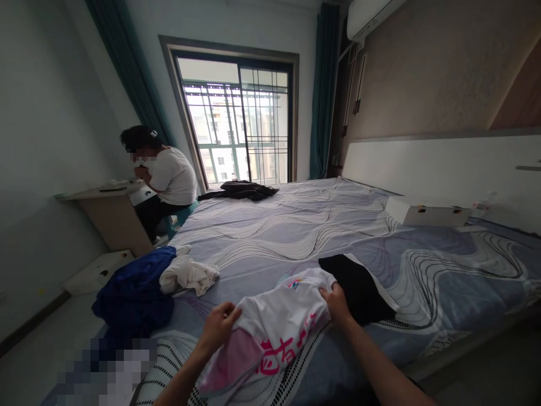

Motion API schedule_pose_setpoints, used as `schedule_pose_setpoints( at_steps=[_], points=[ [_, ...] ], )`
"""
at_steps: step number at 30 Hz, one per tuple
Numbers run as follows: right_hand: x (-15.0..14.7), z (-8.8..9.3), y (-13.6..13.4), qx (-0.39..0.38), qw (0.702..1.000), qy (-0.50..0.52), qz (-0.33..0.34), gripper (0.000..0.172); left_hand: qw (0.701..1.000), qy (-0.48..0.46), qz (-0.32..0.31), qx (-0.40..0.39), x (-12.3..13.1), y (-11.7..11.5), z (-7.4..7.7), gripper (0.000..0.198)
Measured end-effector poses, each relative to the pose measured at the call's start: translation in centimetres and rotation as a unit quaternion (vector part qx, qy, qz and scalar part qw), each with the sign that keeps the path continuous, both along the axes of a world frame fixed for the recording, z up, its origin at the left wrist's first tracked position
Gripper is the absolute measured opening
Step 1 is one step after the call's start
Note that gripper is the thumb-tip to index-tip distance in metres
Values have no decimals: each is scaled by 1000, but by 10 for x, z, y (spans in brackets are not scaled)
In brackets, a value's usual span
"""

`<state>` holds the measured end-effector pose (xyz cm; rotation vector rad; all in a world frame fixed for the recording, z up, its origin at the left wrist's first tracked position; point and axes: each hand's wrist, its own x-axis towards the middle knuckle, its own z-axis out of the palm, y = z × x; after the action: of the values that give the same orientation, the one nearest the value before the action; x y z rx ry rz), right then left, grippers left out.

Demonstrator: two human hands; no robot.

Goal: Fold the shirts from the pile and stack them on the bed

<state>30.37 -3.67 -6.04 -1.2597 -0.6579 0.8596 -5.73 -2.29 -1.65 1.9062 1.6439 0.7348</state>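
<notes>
A white T-shirt (274, 316) with pink lettering and a pink sleeve lies spread at the near edge of the bed. My left hand (220, 324) has its fingers closed on the shirt's left side, above the pink part. At the opposite side, my right hand (336, 304) pinches the fabric near the small coloured print. Just right of that hand lies a folded black garment (359, 287) with a white edge, partly behind my hand. To the left sit a crumpled blue garment (135, 293) and a cream-coloured cloth (188, 273).
The bed (270, 242) has a wavy-patterned sheet. Dark clothing (245, 190) lies at its far edge, and a white box (426, 213) stands by the headboard (439, 163). A seated person (173, 177) in white leans over a desk (110, 208) at the far left.
</notes>
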Motion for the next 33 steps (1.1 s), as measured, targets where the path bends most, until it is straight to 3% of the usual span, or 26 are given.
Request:
schedule_pose_setpoints(
  at_steps=[3,7,12,16,18,21,24,28,33],
  points=[
    [52,24,-10,-81,982,-159,54,41,999,-30,27,-8,-37,13,16,48],
    [84,31,-22,-234,903,-356,60,16,986,53,-20,-160,-58,16,13,50],
    [48,33,-13,-234,864,-445,24,23,967,130,-104,-194,-19,0,20,58],
    [-1,43,18,-112,809,-568,104,47,950,168,-136,-227,23,-12,29,58],
    [-19,42,34,-93,779,-595,174,46,956,163,-115,-216,37,-17,24,57],
    [-34,33,49,-140,771,-580,222,44,981,155,-34,-110,45,-27,7,52],
    [-35,27,57,-168,757,-581,248,33,980,180,-9,-79,42,-45,-5,42],
    [-17,41,63,-166,744,-597,250,9,973,203,-39,-103,28,-67,1,37],
    [11,64,63,-193,740,-627,148,28,975,172,-102,-98,14,-63,13,19]
  ],
)
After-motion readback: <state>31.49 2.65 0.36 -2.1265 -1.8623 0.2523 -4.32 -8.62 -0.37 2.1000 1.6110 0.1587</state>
